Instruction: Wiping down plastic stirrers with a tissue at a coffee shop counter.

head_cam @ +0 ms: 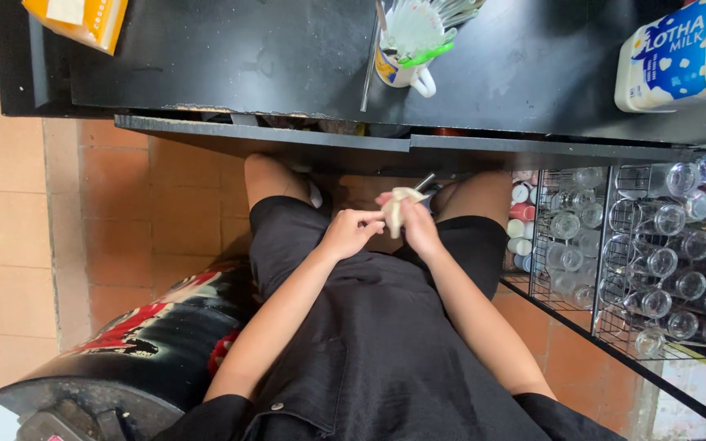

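Floor: terracotta tiles [173,212], cream tiles at left.
Counter: black top [230,57].
Rack: wire shelves [614,245] holding glass bottles [663,261].

Mug [402,69] on counter [271,57]; bottle rack [655,253] below, right of hands [386,229].

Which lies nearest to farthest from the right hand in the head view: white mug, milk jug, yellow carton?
From the right hand:
1. White mug, on the counter straight above.
2. Milk jug, counter's far right.
3. Yellow carton, counter's far left corner.
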